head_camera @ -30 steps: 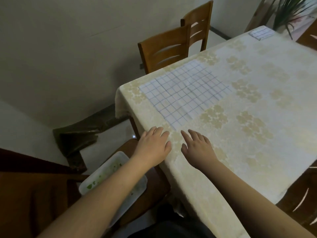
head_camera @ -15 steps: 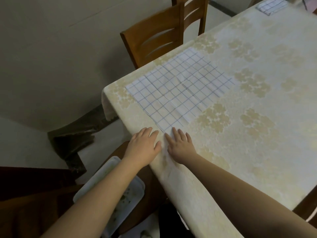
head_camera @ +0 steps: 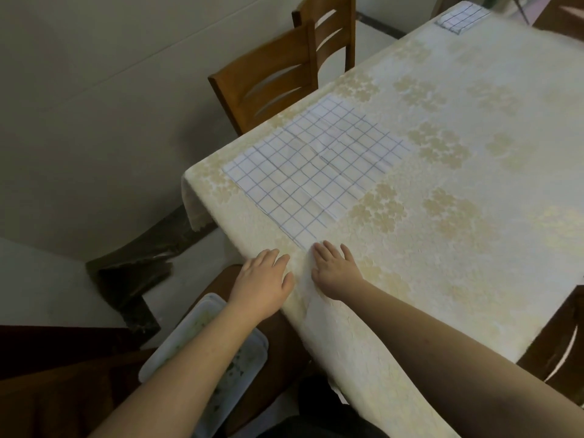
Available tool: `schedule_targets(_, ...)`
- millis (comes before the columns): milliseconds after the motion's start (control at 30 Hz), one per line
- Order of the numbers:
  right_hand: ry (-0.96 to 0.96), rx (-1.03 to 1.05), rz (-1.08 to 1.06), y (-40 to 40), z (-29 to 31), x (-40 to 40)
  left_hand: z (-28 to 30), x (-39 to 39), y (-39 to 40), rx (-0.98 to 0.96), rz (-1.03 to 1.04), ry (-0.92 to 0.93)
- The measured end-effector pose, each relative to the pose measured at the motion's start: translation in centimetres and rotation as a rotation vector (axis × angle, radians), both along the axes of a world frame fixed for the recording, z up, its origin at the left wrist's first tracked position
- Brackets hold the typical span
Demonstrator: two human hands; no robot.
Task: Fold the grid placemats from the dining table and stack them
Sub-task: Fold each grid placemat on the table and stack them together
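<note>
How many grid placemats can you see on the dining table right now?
2. One grid placemat lies flat near the table's near-left corner, just beyond the hands. A second placemat sits at the far edge, partly cut off by the frame. Others could lie out of view.

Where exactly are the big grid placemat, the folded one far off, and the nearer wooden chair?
big grid placemat (head_camera: pixel 316 172), head view, middle of its checked cloth.
folded placemat (head_camera: pixel 459 18), head view, its top face at the table's far corner.
wooden chair (head_camera: pixel 268 80), head view, its slatted backrest.
</note>
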State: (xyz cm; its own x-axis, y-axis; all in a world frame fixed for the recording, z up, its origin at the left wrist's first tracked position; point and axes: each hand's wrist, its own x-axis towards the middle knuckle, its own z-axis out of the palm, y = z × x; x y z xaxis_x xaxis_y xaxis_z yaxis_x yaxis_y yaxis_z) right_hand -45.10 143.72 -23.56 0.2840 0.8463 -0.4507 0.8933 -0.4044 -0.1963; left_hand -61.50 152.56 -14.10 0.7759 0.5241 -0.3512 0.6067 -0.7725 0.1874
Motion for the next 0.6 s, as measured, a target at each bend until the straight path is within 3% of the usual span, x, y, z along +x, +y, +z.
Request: schedule_targets(600, -0.011, 0.090, -0.043, 2.0, -1.3, -2.3, -0.5, -6.2, -1.1, 0.012, 0.091, 0.014)
